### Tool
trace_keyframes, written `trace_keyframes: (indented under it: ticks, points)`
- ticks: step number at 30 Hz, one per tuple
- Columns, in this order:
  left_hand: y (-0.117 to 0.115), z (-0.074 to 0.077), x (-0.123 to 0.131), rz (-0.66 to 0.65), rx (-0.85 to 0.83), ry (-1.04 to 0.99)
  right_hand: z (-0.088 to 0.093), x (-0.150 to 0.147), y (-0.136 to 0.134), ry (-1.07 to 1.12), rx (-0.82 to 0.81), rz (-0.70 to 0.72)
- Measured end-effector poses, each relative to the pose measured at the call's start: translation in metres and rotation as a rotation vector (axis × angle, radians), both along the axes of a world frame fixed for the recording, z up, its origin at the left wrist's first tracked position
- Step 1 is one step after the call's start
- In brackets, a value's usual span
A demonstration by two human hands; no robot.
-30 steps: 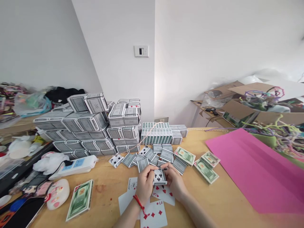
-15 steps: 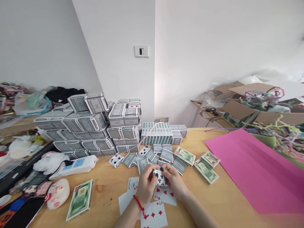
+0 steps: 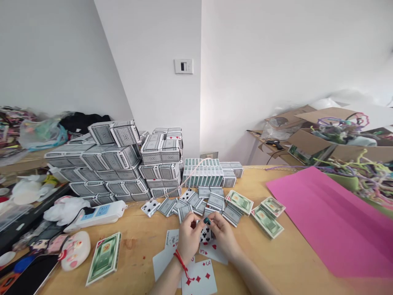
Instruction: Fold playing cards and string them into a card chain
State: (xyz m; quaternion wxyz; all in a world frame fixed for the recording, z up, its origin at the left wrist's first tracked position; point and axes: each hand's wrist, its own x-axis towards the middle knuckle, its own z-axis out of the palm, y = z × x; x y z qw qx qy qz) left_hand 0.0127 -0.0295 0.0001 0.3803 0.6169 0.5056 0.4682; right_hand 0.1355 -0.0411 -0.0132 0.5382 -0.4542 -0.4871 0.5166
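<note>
My left hand (image 3: 188,236), with a red cord at the wrist, and my right hand (image 3: 223,234) meet at the middle of the table. Their fingers close around a playing card (image 3: 205,234) whose face shows black clubs, and both thumbs press together at its top edge. How it is folded is hidden by my fingers. Below my hands lie loose cards face up, among them a three of diamonds (image 3: 199,277) and a three of hearts (image 3: 216,253). Just beyond my fingers is a scatter of folded grey-backed cards (image 3: 194,200).
Cube-like units folded from cards (image 3: 119,157) are stacked at the back left, near a row of green-edged card decks (image 3: 202,174). A white power strip (image 3: 100,215) and a green card box (image 3: 104,258) lie left; more boxes (image 3: 267,221) and pink paper (image 3: 334,225) lie right.
My thumbs have come together at the top edge of the clubs card, and my left thumb no longer lies across its face. My hands stay in nearly the same place.
</note>
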Motion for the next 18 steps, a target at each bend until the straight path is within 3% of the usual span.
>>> trace_keyframes:
  ticks: [9, 16, 18]
  points:
    - [0.004, -0.002, -0.003, -0.045, -0.1, -0.133, -0.003, -0.003, 0.0, 0.129, -0.099, -0.023]
    - [0.007, -0.013, -0.006, 0.078, -0.129, -0.099, -0.007, -0.003, 0.002, 0.045, -0.089, -0.008]
    - [0.007, -0.011, -0.006, 0.063, -0.089, -0.071, -0.006, -0.002, 0.0, -0.001, -0.065, -0.002]
